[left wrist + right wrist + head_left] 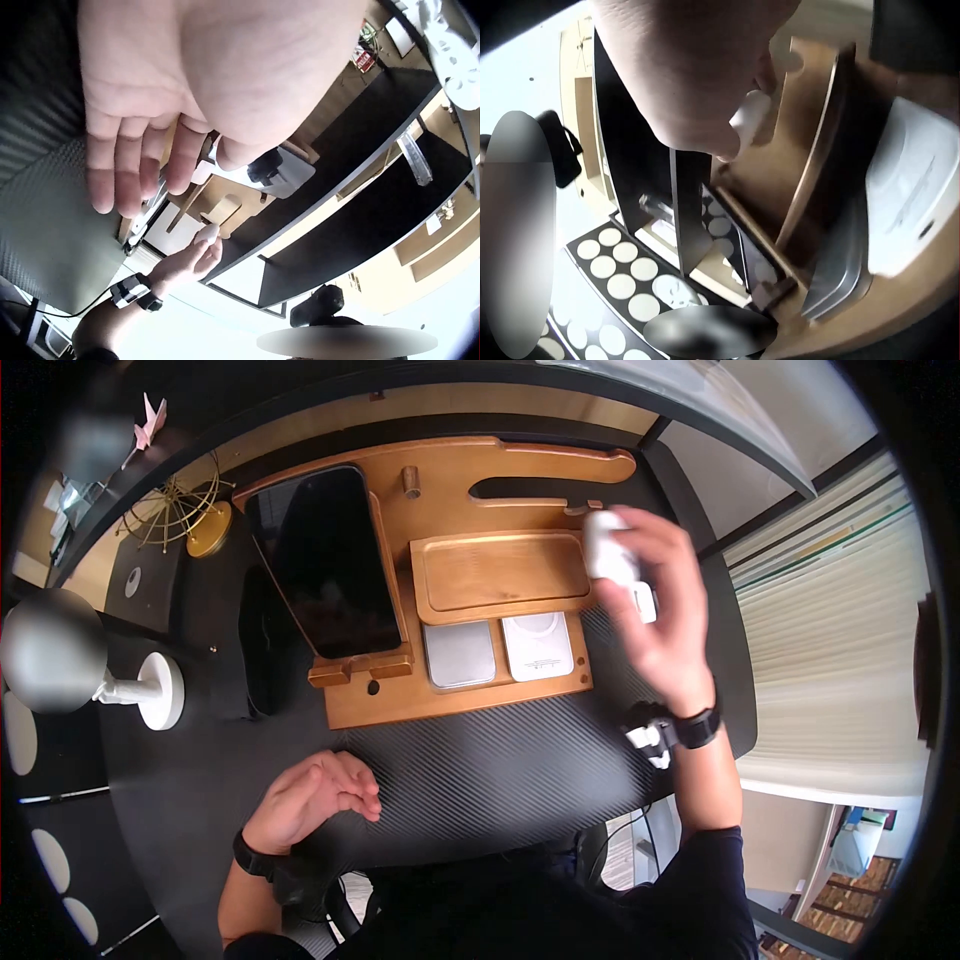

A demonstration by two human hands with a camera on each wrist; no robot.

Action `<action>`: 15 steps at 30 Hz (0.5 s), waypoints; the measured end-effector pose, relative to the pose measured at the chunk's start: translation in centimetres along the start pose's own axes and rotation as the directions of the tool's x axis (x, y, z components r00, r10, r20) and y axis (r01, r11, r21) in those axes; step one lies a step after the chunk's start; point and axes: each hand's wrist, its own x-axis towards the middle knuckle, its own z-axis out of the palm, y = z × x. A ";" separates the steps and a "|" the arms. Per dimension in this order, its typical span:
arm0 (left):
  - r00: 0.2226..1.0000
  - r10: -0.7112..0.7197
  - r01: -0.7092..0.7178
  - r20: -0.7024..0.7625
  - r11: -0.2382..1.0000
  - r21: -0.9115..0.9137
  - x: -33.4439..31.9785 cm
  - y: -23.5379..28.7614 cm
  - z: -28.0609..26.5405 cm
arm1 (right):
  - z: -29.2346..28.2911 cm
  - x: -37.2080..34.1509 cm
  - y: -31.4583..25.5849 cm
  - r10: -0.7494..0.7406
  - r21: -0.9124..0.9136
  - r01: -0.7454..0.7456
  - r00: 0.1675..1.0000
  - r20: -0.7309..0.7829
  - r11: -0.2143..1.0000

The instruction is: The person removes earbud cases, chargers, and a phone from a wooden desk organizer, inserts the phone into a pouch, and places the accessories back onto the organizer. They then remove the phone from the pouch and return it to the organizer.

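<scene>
My right hand (pixel 668 605) holds a small white rounded object (pixel 607 548) by the right end of a wooden tray (pixel 500 572) on a wooden stand (pixel 440 470). In the right wrist view, the white object (pixel 751 118) shows beyond the hand (pixel 694 75), partly hidden by it. My left hand (pixel 315 795) hovers low over the desk's left front with fingers loosely bent and nothing held; its palm (pixel 210 67) fills the top of the left wrist view. A black phone (pixel 325 560) leans on the stand. Below the tray lie a grey square pad (pixel 460 655) and a white one (pixel 540 650).
A white round lamp (pixel 160 692) stands at left, near a gold wire ornament (pixel 207 530). A dark case (pixel 250 645) lies beside the phone. A black shelf frame (pixel 700 435) arches over the back of the desk, and white blinds (pixel 820 610) hang at right.
</scene>
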 end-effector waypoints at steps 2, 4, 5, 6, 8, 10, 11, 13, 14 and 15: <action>1.000 0.002 -0.002 0.000 1.000 0.002 0.1 0.1 0.0 | -1.5 -1.6 2.7 0.242 0.142 -0.231 0.968 -0.069 0.963; 1.000 0.001 -0.001 -0.004 1.000 0.000 0.0 -0.1 -0.1 | -2.4 -2.7 4.1 0.280 0.046 -0.281 0.959 0.033 0.959; 1.000 -0.001 0.001 -0.006 1.000 -0.003 0.0 -0.1 -0.1 | -2.6 -3.1 4.4 0.272 -0.032 -0.270 0.956 0.113 0.962; 1.000 -0.005 0.005 -0.008 1.000 -0.004 0.0 -0.1 -0.1 | -2.3 -3.6 4.5 0.235 0.008 -0.241 0.956 0.177 0.971; 1.000 -0.005 0.004 -0.014 1.000 -0.003 0.0 0.0 0.0 | -2.0 -3.6 3.8 0.151 -0.094 -0.127 0.931 0.332 0.987; 1.000 -0.003 0.003 -0.018 1.000 -0.001 0.1 0.0 0.1 | -1.4 -3.7 3.5 0.183 -0.036 -0.185 0.894 0.410 0.982; 1.000 -0.001 0.001 -0.020 1.000 -0.002 0.1 0.0 0.2 | -1.3 -3.7 3.6 0.161 -0.073 -0.144 0.888 0.432 0.987; 1.000 0.001 -0.001 -0.022 1.000 -0.001 0.0 0.0 0.1 | -1.2 -3.5 3.9 0.120 -0.141 -0.059 0.871 0.477 0.988; 1.000 0.003 -0.003 -0.020 1.000 -0.001 0.0 0.0 0.1 | -1.1 -3.6 3.9 0.124 -0.140 -0.066 0.875 0.469 0.988; 1.000 0.004 -0.004 -0.019 1.000 -0.002 0.0 0.0 0.0 | -1.1 -3.7 3.9 0.129 -0.140 -0.072 0.878 0.461 0.988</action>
